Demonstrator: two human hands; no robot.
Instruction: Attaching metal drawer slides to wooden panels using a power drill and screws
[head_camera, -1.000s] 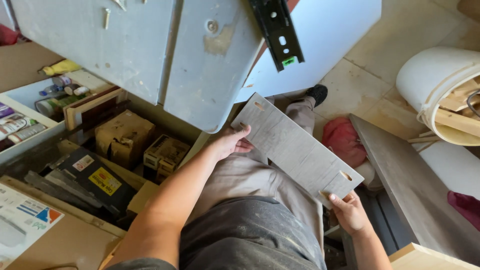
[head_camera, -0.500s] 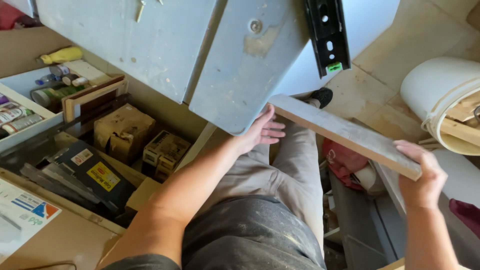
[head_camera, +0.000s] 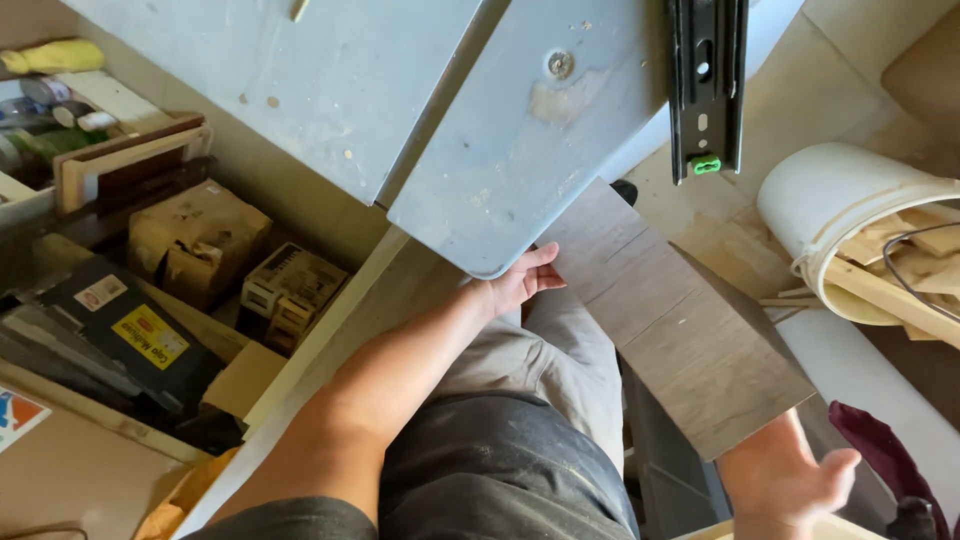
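Spanning the lap from ten o'clock up to four o'clock down, the grey wood-grain panel (head_camera: 665, 320) is carried only at its two ends: the left hand (head_camera: 522, 283) grips the upper edge beneath the grey worktop (head_camera: 480, 130), while the right hand (head_camera: 790, 480), fingers spread, props the lower corner from below. Judged risks: the open right hand gives no real grip, so the panel could slide off toward the floor, or its upper end could knock the black drawer slide (head_camera: 706, 85) at one o'clock or the white bucket (head_camera: 850, 215) of offcuts at three o'clock.

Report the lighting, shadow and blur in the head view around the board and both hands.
Head view: daylight falls evenly on the wood-grain board, its grain sharp; the left hand at its edge is crisp; the right hand under its near corner is slightly soft; the shelf boxes sit in dimmer shade; the white bucket is bright, without harsh glare.
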